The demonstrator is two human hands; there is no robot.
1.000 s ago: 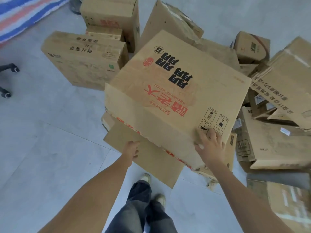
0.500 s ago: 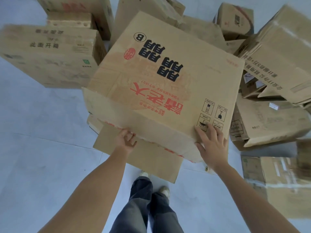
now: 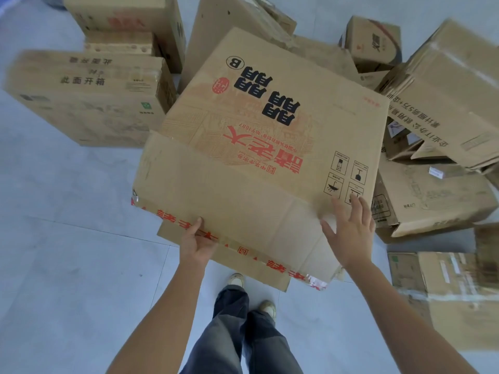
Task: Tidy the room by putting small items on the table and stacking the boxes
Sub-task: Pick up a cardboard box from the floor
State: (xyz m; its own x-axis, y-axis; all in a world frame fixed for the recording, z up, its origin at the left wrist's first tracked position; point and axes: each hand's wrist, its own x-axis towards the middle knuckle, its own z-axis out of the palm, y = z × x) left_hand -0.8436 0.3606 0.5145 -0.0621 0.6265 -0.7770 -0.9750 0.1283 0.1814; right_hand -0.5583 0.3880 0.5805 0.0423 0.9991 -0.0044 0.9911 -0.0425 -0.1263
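Note:
A large cardboard box [image 3: 259,147] with red and black print and a circled B lies tilted in the middle of the pile, its near edge lined with red tape. My left hand [image 3: 198,242] grips that near lower edge, thumb on top and fingers hidden under it. My right hand [image 3: 348,230] lies flat with spread fingers on the box's near right corner, by the handling symbols. A loose flap or flat sheet [image 3: 243,263] shows beneath the box.
More cardboard boxes surround it: a long one [image 3: 86,103] at left, a tall one [image 3: 127,14] behind it, small ones [image 3: 375,41] at back right, tilted ones [image 3: 445,95] and low ones [image 3: 437,201] at right. Grey floor [image 3: 67,252] spreads at left. My feet [image 3: 251,295] stand below the box.
My left hand reached the box's near edge and took hold of it. The box's near edge has come up and toward me. My right hand stayed flat on the right corner.

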